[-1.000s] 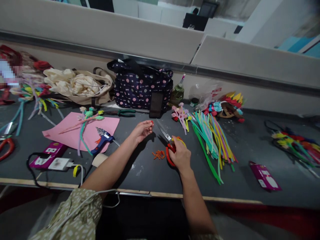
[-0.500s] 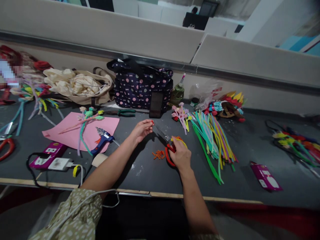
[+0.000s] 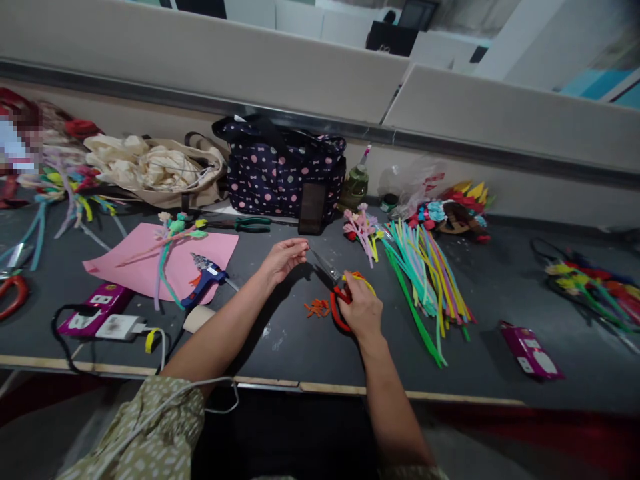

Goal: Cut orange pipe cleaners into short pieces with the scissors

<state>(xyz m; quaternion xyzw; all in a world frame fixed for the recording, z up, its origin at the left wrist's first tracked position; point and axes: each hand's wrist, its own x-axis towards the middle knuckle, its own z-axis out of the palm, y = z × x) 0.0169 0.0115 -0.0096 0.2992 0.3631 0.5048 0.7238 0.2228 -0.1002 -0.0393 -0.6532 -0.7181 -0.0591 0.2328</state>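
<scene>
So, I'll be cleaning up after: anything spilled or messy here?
Yes: small orange snippets lie scattered loose on the table just left of the scissors held by the right hand, and whitish smears mark the surface nearer the edge.

Scissors in right hand: red-orange handles, steel-grey blades. Cut bits just left of its fingers: orange. Pipe cleaners right of them: green, yellow, pink, teal. Beyond left hand fingers: navy bag with pink and white dots, black phone. Left of those fingers: pink paper sheet, blue glue gun, green-handled pliers. Tabletop dark grey. Sleeve olive, white dots.
</scene>
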